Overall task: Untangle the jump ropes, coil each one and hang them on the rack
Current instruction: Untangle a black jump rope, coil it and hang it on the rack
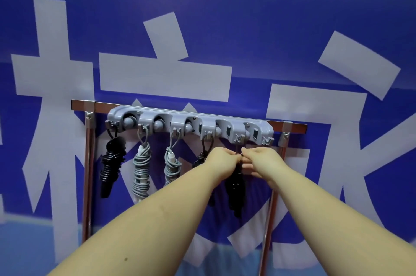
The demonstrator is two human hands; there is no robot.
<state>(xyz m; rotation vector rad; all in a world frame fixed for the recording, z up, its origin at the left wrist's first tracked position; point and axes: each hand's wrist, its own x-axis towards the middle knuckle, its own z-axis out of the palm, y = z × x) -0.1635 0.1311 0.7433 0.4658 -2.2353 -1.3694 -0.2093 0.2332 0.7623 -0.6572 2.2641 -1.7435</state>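
Note:
A grey hook rack (191, 121) is fixed on a metal frame before a blue wall. From its hooks hang a coiled black rope (111, 166) at the far left, then two coiled grey ropes (141, 172) (171, 166), then a black rope (199, 159) partly hidden by my left arm. A further black coiled rope (235, 188) hangs below the fifth hook (238, 139). My left hand (221, 158) and my right hand (258, 159) meet at its top, both pinching the rope's loop just under that hook.
The frame's copper-coloured top bar (290, 126) and two upright legs (87, 174) (269, 226) stand close to the wall. One hook at the rack's right end (267, 140) carries nothing. Large white characters cover the blue wall behind.

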